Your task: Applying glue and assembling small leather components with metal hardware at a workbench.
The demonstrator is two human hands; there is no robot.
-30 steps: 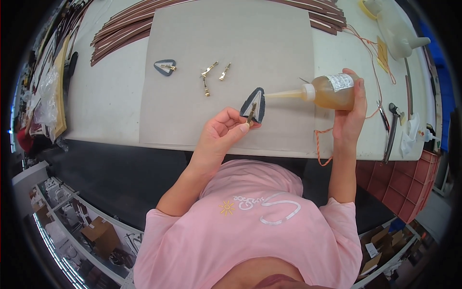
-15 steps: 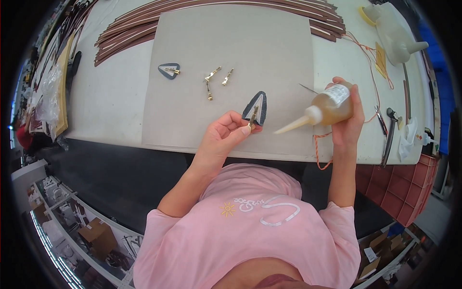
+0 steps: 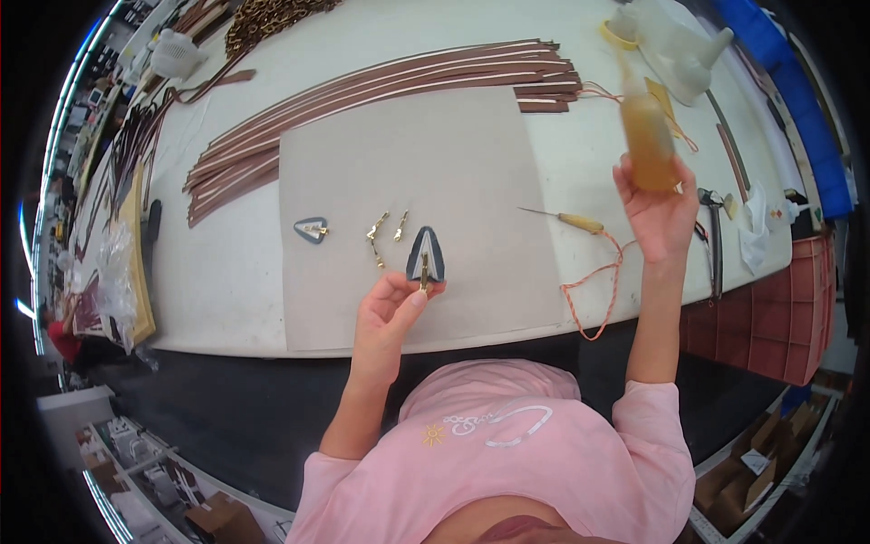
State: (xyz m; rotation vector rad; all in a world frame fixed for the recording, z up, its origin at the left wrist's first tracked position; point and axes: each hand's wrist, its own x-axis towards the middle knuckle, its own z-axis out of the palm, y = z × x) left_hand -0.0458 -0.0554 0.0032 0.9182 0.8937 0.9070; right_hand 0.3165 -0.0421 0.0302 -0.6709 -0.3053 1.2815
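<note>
Between its thumb and fingers, my left hand (image 3: 385,322) pinches a dark triangular piece (image 3: 415,260) with a pale middle, held tip up over the grey sheet (image 3: 471,172). A brass-coloured metal clip (image 3: 424,268) lies along its centre, near my thumb. My right hand (image 3: 662,218) grips an amber squeeze bottle (image 3: 649,140), nozzle pointing up and away; the bottle is blurred. To the left on the sheet lies a smaller triangular piece (image 3: 308,223) bearing a brass-coloured clip. Several loose clips (image 3: 401,226) lie between that piece and my left hand.
An awl (image 3: 580,223) and orange cord (image 3: 617,272) lie left of my right forearm. Brown strips (image 3: 381,86) cross the table behind the sheet. A white jug (image 3: 675,50) stands far right, a hammer (image 3: 716,245) near right. Red crate (image 3: 761,313) beside the table; chain (image 3: 258,32) far left.
My right hand has moved the bottle away from the triangular piece and turned its nozzle from leftward to upward. My left hand still holds the piece. The view has shifted, showing more of the table's far side.
</note>
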